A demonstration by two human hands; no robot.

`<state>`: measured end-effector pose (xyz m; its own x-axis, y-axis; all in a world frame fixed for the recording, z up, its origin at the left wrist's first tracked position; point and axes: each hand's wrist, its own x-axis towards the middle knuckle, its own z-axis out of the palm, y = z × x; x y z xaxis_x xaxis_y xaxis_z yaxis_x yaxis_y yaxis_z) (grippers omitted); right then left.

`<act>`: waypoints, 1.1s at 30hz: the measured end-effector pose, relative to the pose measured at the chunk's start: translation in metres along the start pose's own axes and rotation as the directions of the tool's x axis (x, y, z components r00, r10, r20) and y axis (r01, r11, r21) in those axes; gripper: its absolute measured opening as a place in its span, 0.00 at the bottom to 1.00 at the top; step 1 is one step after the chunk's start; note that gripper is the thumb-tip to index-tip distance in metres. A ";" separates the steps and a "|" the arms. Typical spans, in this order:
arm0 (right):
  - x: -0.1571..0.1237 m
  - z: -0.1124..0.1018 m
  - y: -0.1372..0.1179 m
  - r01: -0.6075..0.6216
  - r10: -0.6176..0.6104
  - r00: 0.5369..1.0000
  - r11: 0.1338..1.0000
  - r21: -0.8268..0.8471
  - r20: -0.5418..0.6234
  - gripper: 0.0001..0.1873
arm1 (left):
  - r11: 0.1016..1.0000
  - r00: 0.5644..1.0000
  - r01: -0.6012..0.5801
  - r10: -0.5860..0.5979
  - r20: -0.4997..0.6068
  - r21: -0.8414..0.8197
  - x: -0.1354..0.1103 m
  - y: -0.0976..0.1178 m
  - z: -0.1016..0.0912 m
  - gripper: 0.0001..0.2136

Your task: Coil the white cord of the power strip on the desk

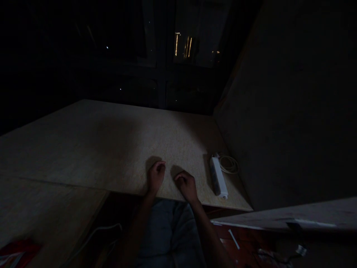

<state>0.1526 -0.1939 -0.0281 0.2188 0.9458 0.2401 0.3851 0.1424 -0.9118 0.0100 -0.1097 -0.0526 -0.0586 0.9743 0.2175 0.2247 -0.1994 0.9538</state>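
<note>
In dim light, my left hand (156, 175) and my right hand (186, 184) rest near the front edge of a pale, speckled board tabletop (106, 149). Both hands have their fingers curled into loose fists, and nothing shows in either. They lie a hand's width apart. A white power strip (218, 181) lies on the board just right of my right hand, not touching it, with its pale cord (230, 163) coiled behind it.
A tall board panel (292, 111) stands along the table's right side. A dark window (181, 48) with distant lights is behind. A lower board (41, 212) sits at the left, another slab (292, 217) at the right. A white cable (95, 232) lies on the floor.
</note>
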 end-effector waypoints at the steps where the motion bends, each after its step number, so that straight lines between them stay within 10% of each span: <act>1: 0.000 0.000 0.000 0.000 0.000 1.000 1.000 -0.001 -0.003 0.13 | 1.000 1.000 -0.002 0.002 -0.005 0.004 0.001 -0.001 0.000 0.09; 33: 0.002 0.002 -0.003 0.006 -0.009 0.999 0.997 -0.078 -0.035 0.13 | 0.985 0.995 -0.050 0.063 -0.077 0.166 0.007 0.005 0.003 0.07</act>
<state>0.1505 -0.1918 -0.0255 0.2463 0.9337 0.2597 0.4552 0.1251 -0.8815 0.0134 -0.1037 -0.0465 -0.1191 0.9488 0.2925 0.3856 -0.2273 0.8942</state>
